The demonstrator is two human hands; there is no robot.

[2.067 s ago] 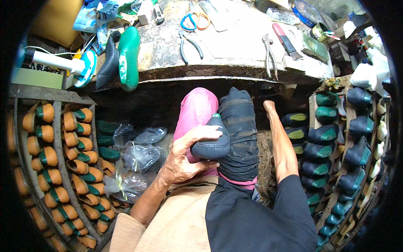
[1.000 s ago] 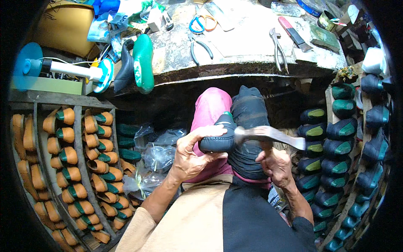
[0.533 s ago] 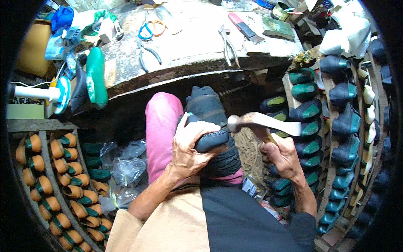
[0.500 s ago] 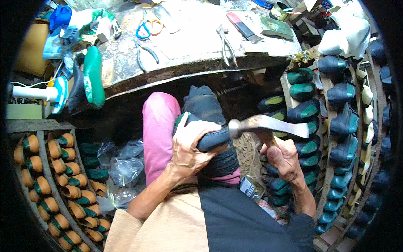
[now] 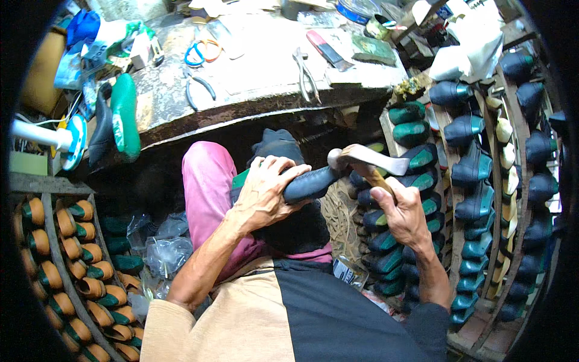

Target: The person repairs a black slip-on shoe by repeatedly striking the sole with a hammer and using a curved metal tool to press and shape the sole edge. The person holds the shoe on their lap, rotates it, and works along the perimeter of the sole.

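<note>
In the head view I have the left hand (image 5: 265, 190) clamped over a dark shoe (image 5: 309, 186), fingers across its top, held above the lap near the dark trouser leg (image 5: 278, 145); whether it rests on that leg I can't tell. The right hand (image 5: 403, 211) is closed around the wooden handle of a hammer (image 5: 377, 159), its round face right at the shoe's outer end; I can't make out whether the two touch. Just behind the hammer and the right hand I see a column of dark shoes (image 5: 386, 241) with green patches, so that side is crowded, and farther right rise wooden racks of blue-black shoes (image 5: 473, 166). On my left, orange-brown shoes (image 5: 39, 242) fill another rack, with clear plastic bags (image 5: 166, 254) between it and the pink trouser leg (image 5: 208, 175). Ahead, the front edge of the workbench (image 5: 163, 96) runs across beyond the knees. On it I count dark-handled pliers (image 5: 208, 89), scissors (image 5: 194, 54) with blue and orange loops, metal pincers (image 5: 306, 75), a red-handled blade (image 5: 329, 49) and a green block (image 5: 374, 49). At its left end a green shoe form (image 5: 125, 117) leans beside a black piece (image 5: 101, 130), near a white tube (image 5: 43, 136).
</note>
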